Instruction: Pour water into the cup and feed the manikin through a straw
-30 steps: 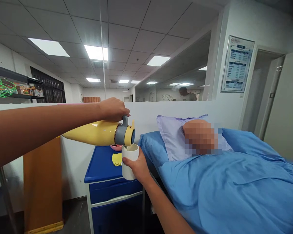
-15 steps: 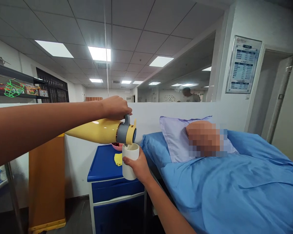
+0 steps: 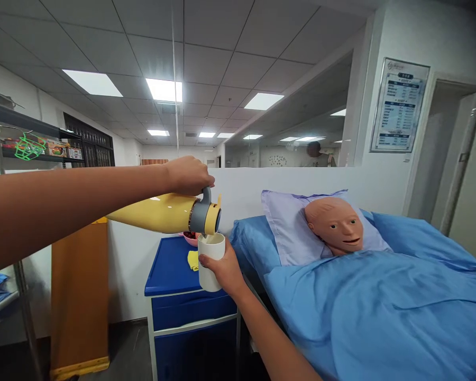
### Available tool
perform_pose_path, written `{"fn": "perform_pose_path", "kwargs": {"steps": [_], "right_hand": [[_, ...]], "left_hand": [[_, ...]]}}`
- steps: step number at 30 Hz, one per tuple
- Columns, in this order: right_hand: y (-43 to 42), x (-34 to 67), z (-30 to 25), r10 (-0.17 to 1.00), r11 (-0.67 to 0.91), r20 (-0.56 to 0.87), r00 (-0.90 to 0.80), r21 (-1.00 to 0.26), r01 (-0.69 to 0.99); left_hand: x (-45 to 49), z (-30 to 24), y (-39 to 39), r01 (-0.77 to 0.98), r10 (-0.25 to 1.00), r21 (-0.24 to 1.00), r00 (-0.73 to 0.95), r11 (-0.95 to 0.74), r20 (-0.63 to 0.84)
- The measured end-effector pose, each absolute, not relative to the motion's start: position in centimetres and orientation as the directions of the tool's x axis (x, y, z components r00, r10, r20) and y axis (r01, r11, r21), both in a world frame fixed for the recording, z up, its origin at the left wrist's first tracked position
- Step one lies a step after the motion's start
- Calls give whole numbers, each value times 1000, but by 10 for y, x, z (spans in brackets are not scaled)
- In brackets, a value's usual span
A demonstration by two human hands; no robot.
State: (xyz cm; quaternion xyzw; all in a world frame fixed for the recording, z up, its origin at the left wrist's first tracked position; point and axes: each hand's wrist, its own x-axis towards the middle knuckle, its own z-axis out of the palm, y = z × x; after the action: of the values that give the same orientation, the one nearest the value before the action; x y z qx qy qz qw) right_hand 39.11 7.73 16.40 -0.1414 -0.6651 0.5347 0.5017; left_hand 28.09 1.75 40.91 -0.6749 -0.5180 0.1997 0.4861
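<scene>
My left hand [image 3: 188,174] is closed around the grey handle of a yellow thermos jug [image 3: 164,213]. The jug lies tipped almost level, its spout pointing right and down at the rim of a white mug [image 3: 211,267]. My right hand [image 3: 227,267] grips the mug from its right side, thumb across the front, and holds it upright. Spout and rim are very close; whether they touch I cannot tell. The inside of the mug is mostly hidden, and a liquid stream is hard to make out.
Below the mug stands a blue bedside cabinet [image 3: 170,270] with a yellow cloth [image 3: 192,260] and a pink bowl [image 3: 191,241] on it. To the right, a manikin head [image 3: 335,225] rests on a lilac pillow [image 3: 280,227] under a blue quilt [image 3: 381,312]. A brown panel [image 3: 79,296] stands at left.
The camera view has shifted slightly, so the cabinet and bed sit a little further right. Jug, mug and both hands keep nearly the same pose. The manikin's head, blurred before, now shows clearly.
</scene>
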Motion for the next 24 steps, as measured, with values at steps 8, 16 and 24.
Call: {"fn": "perform_pose_path", "kwargs": {"steps": [8,16,24], "right_hand": [[79,389,160,726,367,519,-451,-847,-385],[77,391,161,714,365,526,-461,-843,-395],[83,390,149,752,356,470,-463,-880,-315]], "left_hand": [[284,408,21,509,904,-861,362,13,228],[285,405,27,518,912,-855,353,-4,210],[287,397,30,530,923,-848,335,-18,190]]}}
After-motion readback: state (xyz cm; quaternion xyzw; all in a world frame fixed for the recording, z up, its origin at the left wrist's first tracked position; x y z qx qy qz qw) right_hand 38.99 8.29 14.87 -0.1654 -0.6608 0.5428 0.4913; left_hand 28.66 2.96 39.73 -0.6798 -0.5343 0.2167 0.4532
